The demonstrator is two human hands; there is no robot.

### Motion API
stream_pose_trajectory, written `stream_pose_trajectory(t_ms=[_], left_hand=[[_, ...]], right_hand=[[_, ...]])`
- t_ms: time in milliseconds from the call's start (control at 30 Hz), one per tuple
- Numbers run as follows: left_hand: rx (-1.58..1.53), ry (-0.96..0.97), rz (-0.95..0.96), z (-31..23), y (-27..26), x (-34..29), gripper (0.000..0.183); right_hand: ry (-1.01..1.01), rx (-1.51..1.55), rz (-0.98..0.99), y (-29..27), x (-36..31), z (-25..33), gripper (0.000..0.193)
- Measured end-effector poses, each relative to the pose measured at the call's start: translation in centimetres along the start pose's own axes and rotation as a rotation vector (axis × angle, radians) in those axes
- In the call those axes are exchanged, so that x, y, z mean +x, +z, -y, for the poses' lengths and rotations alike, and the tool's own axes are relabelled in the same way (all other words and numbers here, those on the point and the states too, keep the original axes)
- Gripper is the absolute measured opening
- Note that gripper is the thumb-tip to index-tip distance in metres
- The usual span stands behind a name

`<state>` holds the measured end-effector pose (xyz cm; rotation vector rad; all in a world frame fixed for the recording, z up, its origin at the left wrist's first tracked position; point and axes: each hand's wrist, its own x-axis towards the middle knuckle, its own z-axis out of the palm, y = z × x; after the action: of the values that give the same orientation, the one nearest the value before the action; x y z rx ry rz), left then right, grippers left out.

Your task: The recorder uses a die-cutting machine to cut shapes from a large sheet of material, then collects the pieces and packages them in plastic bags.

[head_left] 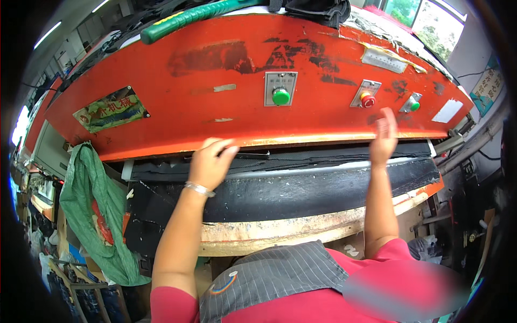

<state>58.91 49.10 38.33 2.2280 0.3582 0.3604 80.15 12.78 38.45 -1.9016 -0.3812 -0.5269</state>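
An orange-red press with a broad front panel [237, 102] spans the view before me. Below its lower edge, layers of black sheet material [323, 157] lie in a narrow gap. My left hand [210, 166], a metal bracelet at its wrist, is at the left of this gap, thumb and fingers apart and nothing visible between them. Close to its thumb runs a thin dark metal edge [257, 155]. My right hand [384, 139] is raised before the panel's right part, fingers pointing up and slightly blurred. It looks empty and is nearest the red button [367, 100].
Two green buttons, a larger one [280, 96] and a smaller one [414, 106], sit on the panel. A black bed surface [301, 191] with a worn pale front edge [280, 231] lies before me. A green sack [89, 204] hangs at left. A green-handled tool [194, 19] rests on top.
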Motion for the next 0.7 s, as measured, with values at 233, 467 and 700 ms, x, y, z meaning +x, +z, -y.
stream_pose_trajectory(t_ms=[233,467,700], left_hand=[[-0.161,0.371,0.030,-12.6,3.9,9.0,0.025],[-0.007,0.147,0.107,-12.1,5.0,5.9,0.031],[0.049,-0.209,0.402,-7.4,7.0,-10.8,0.023]], right_hand=[[-0.496,-0.845,-0.593,-8.4,17.4,-7.3,0.057],[-0.126,-0.467,-0.346,-8.4,12.6,-3.7,0.060],[0.125,-0.273,0.598,-6.1,-5.6,-0.1,0.039]])
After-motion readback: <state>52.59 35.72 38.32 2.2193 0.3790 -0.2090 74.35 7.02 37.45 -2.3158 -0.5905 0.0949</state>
